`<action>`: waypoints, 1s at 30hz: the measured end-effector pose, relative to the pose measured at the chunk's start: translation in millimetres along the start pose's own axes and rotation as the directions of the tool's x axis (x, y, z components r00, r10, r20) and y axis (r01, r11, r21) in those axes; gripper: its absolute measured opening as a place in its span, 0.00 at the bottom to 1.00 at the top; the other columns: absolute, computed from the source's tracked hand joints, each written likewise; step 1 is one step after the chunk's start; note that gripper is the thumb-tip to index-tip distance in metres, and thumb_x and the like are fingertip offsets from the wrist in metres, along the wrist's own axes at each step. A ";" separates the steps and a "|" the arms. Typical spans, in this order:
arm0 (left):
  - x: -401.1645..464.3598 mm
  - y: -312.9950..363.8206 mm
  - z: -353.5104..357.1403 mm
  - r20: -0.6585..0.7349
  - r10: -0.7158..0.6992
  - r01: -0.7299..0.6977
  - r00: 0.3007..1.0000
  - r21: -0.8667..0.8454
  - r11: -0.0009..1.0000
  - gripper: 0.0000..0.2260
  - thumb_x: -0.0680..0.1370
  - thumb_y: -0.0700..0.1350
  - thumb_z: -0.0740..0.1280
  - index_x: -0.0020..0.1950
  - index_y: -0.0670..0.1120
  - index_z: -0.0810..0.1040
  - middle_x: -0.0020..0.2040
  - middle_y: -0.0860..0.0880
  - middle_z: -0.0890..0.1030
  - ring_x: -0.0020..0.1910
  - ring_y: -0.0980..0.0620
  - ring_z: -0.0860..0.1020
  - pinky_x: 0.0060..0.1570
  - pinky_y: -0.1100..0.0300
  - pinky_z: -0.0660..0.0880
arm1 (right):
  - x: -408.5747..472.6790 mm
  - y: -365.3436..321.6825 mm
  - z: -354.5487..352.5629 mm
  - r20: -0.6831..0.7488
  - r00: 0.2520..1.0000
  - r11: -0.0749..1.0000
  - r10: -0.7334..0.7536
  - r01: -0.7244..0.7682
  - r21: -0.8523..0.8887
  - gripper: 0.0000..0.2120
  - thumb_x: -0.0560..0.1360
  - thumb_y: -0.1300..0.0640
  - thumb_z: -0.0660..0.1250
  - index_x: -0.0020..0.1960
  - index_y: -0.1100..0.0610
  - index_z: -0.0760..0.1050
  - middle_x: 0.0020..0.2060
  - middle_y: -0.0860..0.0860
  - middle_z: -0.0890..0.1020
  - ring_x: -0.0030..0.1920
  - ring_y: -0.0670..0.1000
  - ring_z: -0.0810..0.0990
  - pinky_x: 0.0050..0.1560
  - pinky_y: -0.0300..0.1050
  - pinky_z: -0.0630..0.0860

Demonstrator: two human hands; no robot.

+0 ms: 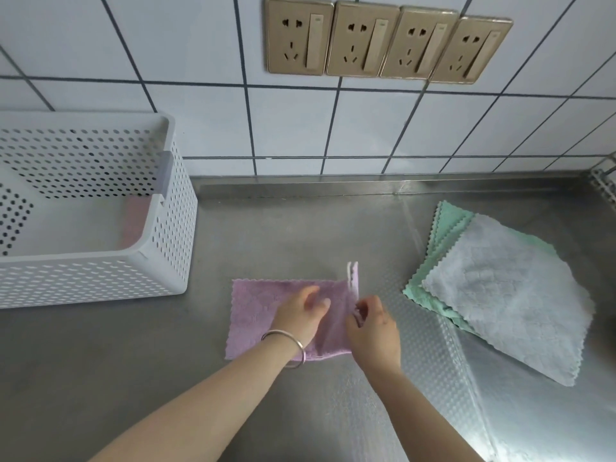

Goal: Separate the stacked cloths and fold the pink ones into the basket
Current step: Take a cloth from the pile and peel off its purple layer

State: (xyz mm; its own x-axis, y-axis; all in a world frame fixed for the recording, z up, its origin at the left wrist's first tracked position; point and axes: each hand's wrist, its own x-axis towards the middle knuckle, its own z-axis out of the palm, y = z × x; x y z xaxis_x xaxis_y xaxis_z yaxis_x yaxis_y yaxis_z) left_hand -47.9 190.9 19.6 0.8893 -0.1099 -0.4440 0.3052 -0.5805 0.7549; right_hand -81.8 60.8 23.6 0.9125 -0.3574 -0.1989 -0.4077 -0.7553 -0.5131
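A pink cloth (pixel 256 311) lies on the steel counter in front of me, its right edge lifted upright. My left hand (pixel 300 316) rests flat on the cloth's middle, fingers straight. My right hand (pixel 375 328) pinches the raised right edge of the cloth. A white perforated basket (pixel 160 268) stands at the left; a folded pink cloth (pixel 135 221) shows faintly inside it. At the right lies a pile with a grey cloth (pixel 506 295) on top of green cloths (pixel 446 228).
The steel counter (pixel 100 361) runs to a tiled wall with a row of gold sockets (pixel 386 45). A patterned film strip (pixel 443 378) covers the counter's right part. A metal rack's corner (pixel 605 181) shows at the far right.
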 end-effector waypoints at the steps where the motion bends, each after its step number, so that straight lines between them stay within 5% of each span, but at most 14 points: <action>1: -0.1 8.9 -0.3 0.046 -0.063 0.069 0.997 -0.151 0.986 0.19 0.78 0.53 0.60 0.67 0.47 0.71 0.66 0.48 0.74 0.66 0.48 0.71 0.66 0.56 0.66 | -5.4 -5.2 3.7 -0.027 0.998 0.997 -0.061 0.062 0.040 0.07 0.73 0.61 0.64 0.51 0.60 0.73 0.45 0.54 0.79 0.43 0.58 0.78 0.42 0.49 0.72; 4: 1.1 17.0 -1.0 0.088 -0.124 0.147 0.988 -0.339 0.929 0.18 0.73 0.57 0.61 0.46 0.43 0.79 0.48 0.39 0.81 0.50 0.43 0.79 0.58 0.47 0.74 | -18.2 -15.6 16.7 -0.078 0.978 0.975 -0.194 0.201 0.098 0.07 0.70 0.63 0.67 0.48 0.61 0.76 0.42 0.54 0.79 0.39 0.59 0.79 0.37 0.51 0.73; 6: 2.2 12.4 -5.0 0.061 -0.189 0.198 0.980 -0.308 0.931 0.13 0.77 0.50 0.60 0.41 0.43 0.76 0.41 0.42 0.79 0.42 0.45 0.77 0.50 0.53 0.74 | -24.7 -20.0 28.1 -0.088 0.948 0.942 -0.306 0.314 0.114 0.07 0.67 0.64 0.67 0.45 0.59 0.77 0.39 0.52 0.79 0.36 0.55 0.78 0.33 0.44 0.72; 9: 5.6 1.9 -12.4 0.041 -0.276 0.273 0.960 -0.341 0.900 0.14 0.79 0.48 0.58 0.46 0.40 0.78 0.42 0.42 0.77 0.43 0.46 0.74 0.45 0.56 0.69 | -32.3 -23.0 41.9 -0.108 0.854 0.850 -0.509 0.518 0.089 0.04 0.65 0.60 0.63 0.39 0.56 0.75 0.35 0.50 0.76 0.34 0.51 0.72 0.32 0.34 0.64; 13: 5.0 -9.1 -28.6 0.026 -0.349 0.343 0.937 -0.274 0.899 0.18 0.80 0.51 0.58 0.58 0.38 0.77 0.51 0.42 0.79 0.51 0.44 0.77 0.49 0.58 0.69 | -38.0 -21.2 48.5 -0.038 0.706 0.705 -0.707 0.708 0.047 0.07 0.65 0.59 0.63 0.42 0.53 0.75 0.37 0.48 0.77 0.38 0.52 0.72 0.37 0.40 0.69; 19: 8.2 -30.0 -56.9 -0.156 -0.299 0.271 0.941 -0.177 0.946 0.13 0.81 0.45 0.58 0.59 0.39 0.75 0.56 0.39 0.77 0.55 0.43 0.76 0.52 0.58 0.69 | -38.6 -16.2 46.4 -0.014 0.678 0.677 -0.735 0.733 -0.060 0.25 0.61 0.54 0.67 0.58 0.49 0.70 0.55 0.49 0.77 0.53 0.49 0.72 0.47 0.41 0.75; 24: 15.9 -52.9 -67.0 -0.152 -0.273 0.279 0.950 0.023 0.960 0.15 0.81 0.47 0.57 0.63 0.40 0.73 0.59 0.39 0.77 0.58 0.41 0.75 0.54 0.56 0.69 | -31.0 -13.2 63.2 0.239 0.736 0.698 -0.633 0.677 -0.234 0.43 0.53 0.52 0.76 0.67 0.51 0.68 0.66 0.50 0.74 0.65 0.50 0.73 0.56 0.46 0.77; 28: 21.2 -64.2 -71.0 -0.163 -0.284 0.298 0.945 0.068 0.952 0.18 0.81 0.48 0.56 0.67 0.41 0.70 0.62 0.40 0.76 0.61 0.41 0.74 0.56 0.57 0.69 | -28.5 -12.7 77.3 0.269 0.743 0.688 -0.613 0.670 -0.281 0.43 0.53 0.54 0.75 0.68 0.52 0.69 0.68 0.50 0.72 0.67 0.50 0.72 0.58 0.49 0.76; 30: 21.6 -68.4 -72.4 -0.194 -0.285 0.297 0.939 0.039 0.954 0.17 0.80 0.49 0.57 0.66 0.42 0.71 0.61 0.41 0.77 0.60 0.42 0.74 0.54 0.58 0.68 | -29.1 -11.9 84.0 0.260 0.741 0.685 -0.619 0.672 -0.283 0.36 0.60 0.54 0.67 0.69 0.52 0.68 0.69 0.50 0.71 0.69 0.49 0.66 0.59 0.50 0.75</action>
State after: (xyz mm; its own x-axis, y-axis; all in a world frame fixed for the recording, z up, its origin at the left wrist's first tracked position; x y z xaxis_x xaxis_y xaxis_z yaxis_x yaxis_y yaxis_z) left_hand -24.9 286.7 -6.7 0.8140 0.2186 -0.5381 0.5422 -0.6183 0.5690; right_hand -100.7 126.3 -34.6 0.9371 0.3459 -0.0472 0.3244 -0.9126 -0.2488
